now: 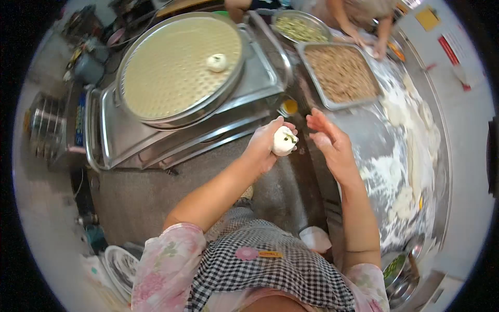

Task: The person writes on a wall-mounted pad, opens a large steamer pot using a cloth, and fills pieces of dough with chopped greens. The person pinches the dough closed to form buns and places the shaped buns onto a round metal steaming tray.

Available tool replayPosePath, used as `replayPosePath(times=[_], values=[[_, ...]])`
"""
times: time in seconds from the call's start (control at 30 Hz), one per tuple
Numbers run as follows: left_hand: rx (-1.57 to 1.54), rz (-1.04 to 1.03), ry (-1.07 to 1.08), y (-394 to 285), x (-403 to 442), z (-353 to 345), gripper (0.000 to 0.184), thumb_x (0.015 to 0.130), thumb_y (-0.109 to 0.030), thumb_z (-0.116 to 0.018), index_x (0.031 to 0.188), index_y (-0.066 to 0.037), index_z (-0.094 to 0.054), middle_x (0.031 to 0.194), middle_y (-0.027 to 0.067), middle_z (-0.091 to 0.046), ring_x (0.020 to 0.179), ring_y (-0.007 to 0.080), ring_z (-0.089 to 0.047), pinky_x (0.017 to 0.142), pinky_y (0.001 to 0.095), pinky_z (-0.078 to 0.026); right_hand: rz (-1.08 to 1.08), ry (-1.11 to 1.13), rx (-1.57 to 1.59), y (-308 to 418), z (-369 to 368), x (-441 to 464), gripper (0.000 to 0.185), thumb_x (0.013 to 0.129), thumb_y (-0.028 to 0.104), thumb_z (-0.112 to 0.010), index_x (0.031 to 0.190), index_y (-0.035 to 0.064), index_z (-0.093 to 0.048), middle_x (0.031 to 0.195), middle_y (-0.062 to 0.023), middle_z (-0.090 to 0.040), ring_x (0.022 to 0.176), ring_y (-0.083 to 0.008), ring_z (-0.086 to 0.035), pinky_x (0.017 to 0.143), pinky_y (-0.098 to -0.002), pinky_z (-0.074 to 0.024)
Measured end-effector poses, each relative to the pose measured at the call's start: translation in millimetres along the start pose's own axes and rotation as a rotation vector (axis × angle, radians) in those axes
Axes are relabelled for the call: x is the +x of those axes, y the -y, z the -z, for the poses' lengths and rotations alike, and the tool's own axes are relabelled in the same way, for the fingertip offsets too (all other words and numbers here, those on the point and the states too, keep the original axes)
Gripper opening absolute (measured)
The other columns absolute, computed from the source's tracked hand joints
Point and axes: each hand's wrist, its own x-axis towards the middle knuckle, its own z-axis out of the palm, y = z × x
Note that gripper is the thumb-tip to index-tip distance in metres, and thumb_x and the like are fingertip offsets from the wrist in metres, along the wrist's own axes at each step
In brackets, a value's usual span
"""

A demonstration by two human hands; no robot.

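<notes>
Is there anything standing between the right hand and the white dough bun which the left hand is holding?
Nothing separate is visible in the gap between the right hand and the white dough bun. Only fingertips of the left hand, which holds it, show along the bun's edge on that side.

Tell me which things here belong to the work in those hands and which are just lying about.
Seem to belong:
stuffed bun in the left hand
round tray bearing another bun
brown mixture
chopped green mixture
dough strip on the floured worktop

Seemingly just about:
white container, lower left
yellow paper on the wall
</notes>
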Motion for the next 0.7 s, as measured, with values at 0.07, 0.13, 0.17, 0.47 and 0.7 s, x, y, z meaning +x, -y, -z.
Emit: replayPosePath(times=[0.07,0.13,0.17,0.47,0.7], values=[[-0.031,-0.035,-0.042,-28,0,22,0.031,0.093,-0.033,-0.049,0.097,-0.003,-0.057,0.090,0.0097,-0.062,0.077,0.0217,-0.063,0.068,0.0347,-0.054,0.009,0.196,-0.081,0,-31,27,0.065,0.078,0.005,-0.062,0.137,0.0005,-0.033,0.133,-0.0139,-0.044,0.122,-0.0208,-0.043,0.100,-0.0323,-0.0346],[-0.084,-0.052,-0.049,-46,0,50,0.031,0.092,-0.032,-0.051,0.103,-0.004,-0.057,0.097,0.0097,-0.062,0.088,0.0222,-0.062,0.079,0.0364,-0.051,0.009,0.349,-0.092,-12,-72,47,0.074,0.073,0.001,-0.067,0.138,0.0017,-0.031,0.137,-0.0113,-0.039,0.126,-0.0213,-0.038,0.104,-0.0341,-0.0310],[-0.146,-0.048,-0.045,-53,-1,62,0.035,0.092,-0.035,-0.050,0.112,-0.007,-0.052,0.106,0.0096,-0.059,0.097,0.0233,-0.058,0.086,0.0388,-0.047,0.104,0.445,-0.143,-21,-94,63,0.079,0.068,-0.003,-0.069,0.138,0.0024,-0.032,0.140,-0.0107,-0.035,0.128,-0.0206,-0.036,0.106,-0.0335,-0.0288],[-0.394,-0.481,-0.065,-140,-57,126,0.065,0.092,-0.054,-0.032,0.138,-0.008,-0.027,0.134,0.0181,-0.036,0.122,0.0306,-0.038,0.105,0.0462,-0.026,0.194,0.356,-0.213,-8,-185,183,0.045,0.073,0.011,-0.069,0.114,0.0022,-0.052,0.104,-0.0133,-0.060,0.098,-0.0233,-0.057,0.087,-0.0338,-0.0440],[-0.599,-0.641,0.020,-159,-71,131,0.060,0.092,-0.051,-0.034,0.132,-0.006,-0.037,0.134,0.0195,-0.037,0.123,0.0326,-0.037,0.102,0.0469,-0.031,0.411,0.303,-0.564,-62,-224,216,0.044,0.081,0.021,-0.062,0.117,-0.0032,-0.051,0.115,-0.0223,-0.055,0.106,-0.0322,-0.054,0.090,-0.0392,-0.0423]])
